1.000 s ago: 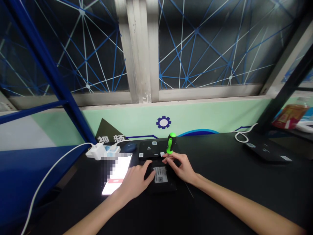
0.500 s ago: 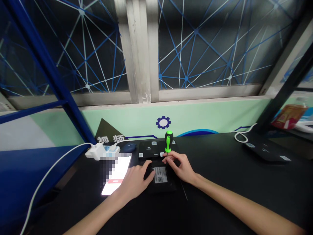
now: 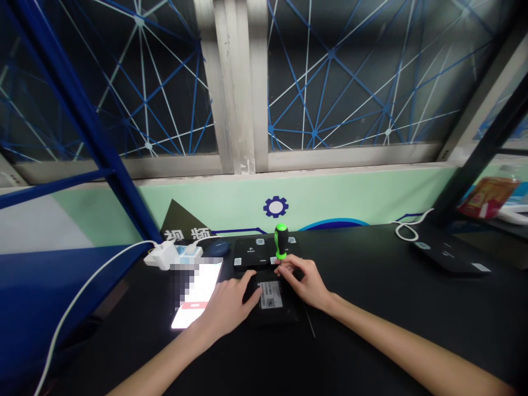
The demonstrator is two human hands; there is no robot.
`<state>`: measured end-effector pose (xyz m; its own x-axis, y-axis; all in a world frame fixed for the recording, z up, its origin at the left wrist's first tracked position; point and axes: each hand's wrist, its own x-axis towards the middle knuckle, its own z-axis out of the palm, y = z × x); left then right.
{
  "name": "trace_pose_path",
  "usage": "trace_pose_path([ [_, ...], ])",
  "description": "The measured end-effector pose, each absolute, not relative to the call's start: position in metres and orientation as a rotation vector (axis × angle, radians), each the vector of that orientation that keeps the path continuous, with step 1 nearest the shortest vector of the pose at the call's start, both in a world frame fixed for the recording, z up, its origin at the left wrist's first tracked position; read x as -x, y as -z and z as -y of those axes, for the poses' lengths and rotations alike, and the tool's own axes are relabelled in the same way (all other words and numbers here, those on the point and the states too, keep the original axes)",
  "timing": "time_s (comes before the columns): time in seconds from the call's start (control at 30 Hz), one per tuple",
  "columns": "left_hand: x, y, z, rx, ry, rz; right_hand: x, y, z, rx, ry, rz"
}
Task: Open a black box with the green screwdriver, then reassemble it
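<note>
A black box-shaped device (image 3: pixel 274 316) with a white printed label (image 3: pixel 271 295) lies on the black table in front of me. My left hand (image 3: pixel 231 305) rests on its left side, thumb and fingers spread apart. With my right hand (image 3: pixel 303 280) I pinch the shaft of a green and black screwdriver (image 3: pixel 281 242) at the device's far right corner. The screwdriver stands nearly upright, handle on top. Its tip is hidden behind my fingers. Two similar black boxes, a left one (image 3: pixel 250 252) and a right one partly covered by the screwdriver, sit just behind.
Left of the device lies a phone (image 3: pixel 198 294) with a lit screen. Behind it are a power strip with a white plug (image 3: pixel 165 256) and a dark mouse (image 3: pixel 218 248). Far right are another flat black device (image 3: pixel 449 256) and a white cable (image 3: pixel 408 234).
The screwdriver's handle has turned and shifted slightly left and down. My left hand has stayed in place, and my right hand has barely moved.
</note>
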<state>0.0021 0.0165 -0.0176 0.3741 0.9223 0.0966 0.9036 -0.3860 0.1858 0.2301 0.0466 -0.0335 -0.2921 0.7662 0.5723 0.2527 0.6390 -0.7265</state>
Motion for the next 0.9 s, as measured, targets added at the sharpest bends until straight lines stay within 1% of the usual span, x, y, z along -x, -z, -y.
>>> trace_pose_path([
  [0.13, -0.0019, 0.0182, -0.0169, -2.528, -0.283, -1.685, -0.2307, 0.0324, -0.0455, 0.78, -0.664, 1.847],
  [0.37, -0.0013, 0.0183, -0.0164, -2.508, -0.285, -1.674, -0.2292, 0.0371, -0.0491, 0.842, -0.58, 1.814],
  [0.77, -0.0012, 0.02, -0.0173, -2.528, -0.289, -1.678, -0.2309, 0.0324, -0.0465, 0.795, -0.656, 1.838],
  [0.9, -0.0019, 0.0185, -0.0171, -2.521, -0.293, -1.687, -0.2313, 0.0328, -0.0465, 0.807, -0.633, 1.823],
])
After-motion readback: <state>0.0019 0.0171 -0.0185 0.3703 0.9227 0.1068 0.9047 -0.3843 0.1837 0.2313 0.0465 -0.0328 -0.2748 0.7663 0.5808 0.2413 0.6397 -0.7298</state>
